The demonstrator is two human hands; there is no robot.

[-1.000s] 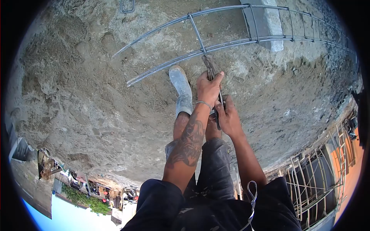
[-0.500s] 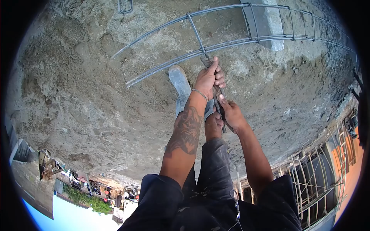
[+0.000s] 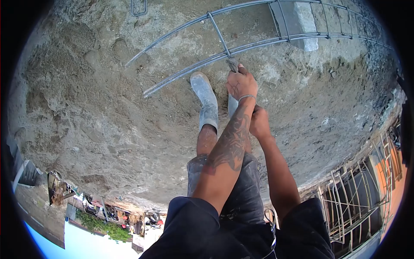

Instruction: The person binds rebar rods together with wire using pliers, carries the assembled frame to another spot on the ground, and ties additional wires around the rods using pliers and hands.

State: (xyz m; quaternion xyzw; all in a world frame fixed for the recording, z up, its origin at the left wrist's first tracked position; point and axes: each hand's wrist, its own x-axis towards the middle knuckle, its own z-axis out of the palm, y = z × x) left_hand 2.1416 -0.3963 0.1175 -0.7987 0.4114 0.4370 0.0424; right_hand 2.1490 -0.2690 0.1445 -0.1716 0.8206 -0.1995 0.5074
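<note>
Pincers (image 3: 233, 65) jut from the left hand (image 3: 241, 83), most of their length hidden.

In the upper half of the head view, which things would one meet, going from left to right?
Bent metal loop → left boot → left hand → pale block.

Ahead of my boots (image 3: 204, 101), the rebar cage (image 3: 219, 34) crosses over a concrete block (image 3: 304, 22) to the right, with the pincers (image 3: 233, 64) in my left grip (image 3: 241, 83) at its nearer bars.
</note>
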